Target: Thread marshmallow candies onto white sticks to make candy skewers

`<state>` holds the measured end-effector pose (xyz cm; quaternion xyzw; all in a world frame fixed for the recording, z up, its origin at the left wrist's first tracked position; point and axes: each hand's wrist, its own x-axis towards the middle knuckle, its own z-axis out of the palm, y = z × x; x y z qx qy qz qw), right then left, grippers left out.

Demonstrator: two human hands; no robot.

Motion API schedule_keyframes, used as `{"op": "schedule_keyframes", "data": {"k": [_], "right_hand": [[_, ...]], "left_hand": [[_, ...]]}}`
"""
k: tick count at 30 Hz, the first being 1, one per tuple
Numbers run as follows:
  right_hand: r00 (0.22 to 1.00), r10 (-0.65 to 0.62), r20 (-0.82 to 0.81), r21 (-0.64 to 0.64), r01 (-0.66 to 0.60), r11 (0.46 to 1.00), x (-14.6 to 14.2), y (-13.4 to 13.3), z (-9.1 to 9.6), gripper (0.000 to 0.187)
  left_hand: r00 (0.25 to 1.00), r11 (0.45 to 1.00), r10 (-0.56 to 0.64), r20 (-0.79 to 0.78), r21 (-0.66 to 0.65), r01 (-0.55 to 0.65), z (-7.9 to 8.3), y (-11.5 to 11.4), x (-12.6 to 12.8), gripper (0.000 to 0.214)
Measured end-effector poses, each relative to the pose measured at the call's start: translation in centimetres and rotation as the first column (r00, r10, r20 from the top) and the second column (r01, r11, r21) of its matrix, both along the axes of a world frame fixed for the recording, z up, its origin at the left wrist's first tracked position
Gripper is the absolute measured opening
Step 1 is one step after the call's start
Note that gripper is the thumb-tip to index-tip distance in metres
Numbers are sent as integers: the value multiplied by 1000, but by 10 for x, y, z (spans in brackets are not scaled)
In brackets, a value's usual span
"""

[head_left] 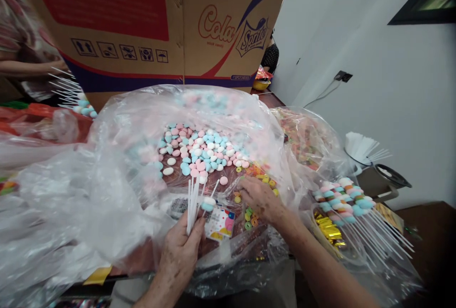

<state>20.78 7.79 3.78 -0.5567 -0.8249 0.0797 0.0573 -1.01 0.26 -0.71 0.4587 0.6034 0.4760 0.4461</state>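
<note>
My left hand (181,248) is closed around a bunch of thin white sticks (192,201); one stick carries a white and a blue candy (208,203) near its top. My right hand (260,199) reaches palm down into small coloured ring candies (251,218), its fingers curled at the edge of them; what they pinch is hidden. Just beyond both hands lies a pile of pink, blue and white round candies (199,149) in an open clear plastic bag (117,175). A printed card (221,222) lies under the plastic between my hands.
A large Cola Sprite cardboard box (149,23) stands behind the bag. At right, finished candy skewers (342,199) rest over a container with gold wrappers (326,229), beside a second bag of coloured rings (306,139). Another person's arm (32,66) holds skewers at far left.
</note>
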Motion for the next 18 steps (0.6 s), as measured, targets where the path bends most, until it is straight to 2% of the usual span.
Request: {"op": "schedule_keyframes", "data": {"k": [3,6,11,18], "right_hand": [[987,-121,-103,70,129,989,13,6,3,20],[982,-191,-3,83,190,978,21,14,9,20],[968,-124,219,65,112,992,9,26,5,19],[954,-48,296,87,23,996,4,33,-1,16]], "left_hand": [[1000,1000,-11,4,-3,11,-1,0,0,28],[1000,1000,-8,-11,3,8,-2,0,0,26],[1000,1000,-13,16,-2,13,-2,-1,0,26],[998,996,-68,-13,-53,67,3,-1,-3,26]]}}
